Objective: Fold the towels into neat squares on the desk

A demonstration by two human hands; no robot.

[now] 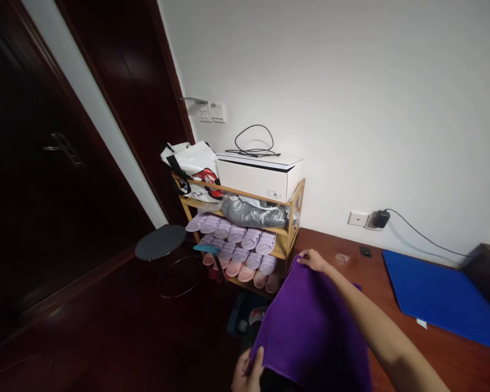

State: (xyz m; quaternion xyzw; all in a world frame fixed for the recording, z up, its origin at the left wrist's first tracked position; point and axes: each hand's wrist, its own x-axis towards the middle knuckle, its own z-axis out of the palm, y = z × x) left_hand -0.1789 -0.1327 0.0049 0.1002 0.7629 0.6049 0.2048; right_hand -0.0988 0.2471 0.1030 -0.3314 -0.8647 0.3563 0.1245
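A purple cloth (298, 321) is stretched between my two hands, its near part falling into shadow. My left hand (248, 370), low in the picture, pinches the cloth's lower left corner with the thumb on top. Higher up, at the far corner, my right hand (313, 261) grips the cloth's edge between thumb and fingers. The cloth hangs at the left end of a reddish-brown table (375, 294) and overlaps it. To the right, a blue cloth (445, 299) lies flat on that table, with a small white tag (422, 323) at its near edge.
A wooden rack (289, 239) beyond my hands carries lilac and pink slippers (251, 239), a white box (253, 177) with a black cable on top, and a white bag (196, 163). A round stool (160, 242) stands left. A black adapter (381, 219) is plugged into the wall.
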